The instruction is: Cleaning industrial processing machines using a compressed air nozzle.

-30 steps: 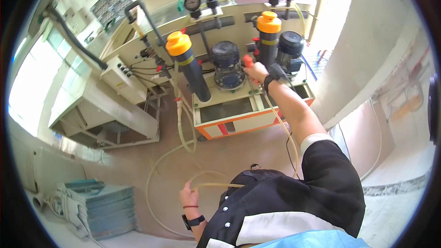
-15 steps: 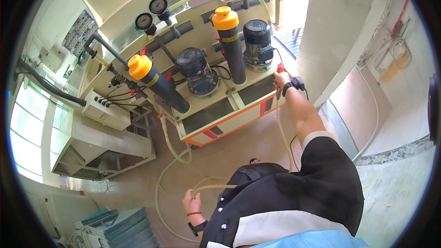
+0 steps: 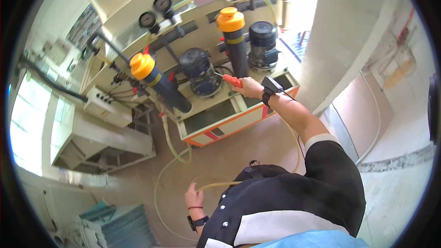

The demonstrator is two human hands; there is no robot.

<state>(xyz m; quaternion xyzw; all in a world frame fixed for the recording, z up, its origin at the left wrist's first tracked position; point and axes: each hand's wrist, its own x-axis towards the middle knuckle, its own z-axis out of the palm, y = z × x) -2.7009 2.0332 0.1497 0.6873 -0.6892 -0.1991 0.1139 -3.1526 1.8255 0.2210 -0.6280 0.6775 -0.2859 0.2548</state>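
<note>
My right hand [image 3: 249, 87] is closed around a red spray gun [image 3: 233, 81], its thin nozzle pointing left at the left blue motor [image 3: 200, 72]. From below this hand a pale yellow hose [image 3: 294, 134] curves down past my body. Low in front of me, my left hand [image 3: 194, 197] is closed on a yellowish stretch of hose [image 3: 219, 184] that runs across to my waist. Beside the motor stand two dark cylinders with orange caps, the left cylinder [image 3: 164, 87] leaning in the view and the right cylinder [image 3: 236, 48] between both motors. The second motor [image 3: 263, 46] is farther right.
The machine base [image 3: 229, 123] has an orange-edged front. Pressure gauges [image 3: 162, 4] stand behind it. A grey control box [image 3: 106, 108] and a metal frame [image 3: 108, 144] are at left, stacked panels [image 3: 126, 227] lower left. A thick wall [image 3: 353, 32] bounds the right. Hose loops [image 3: 158, 202] lie on the floor.
My right hand has moved left with the spray gun, from beside the right motor to just right of the left motor. My left hand has shifted slightly, still on the hose.
</note>
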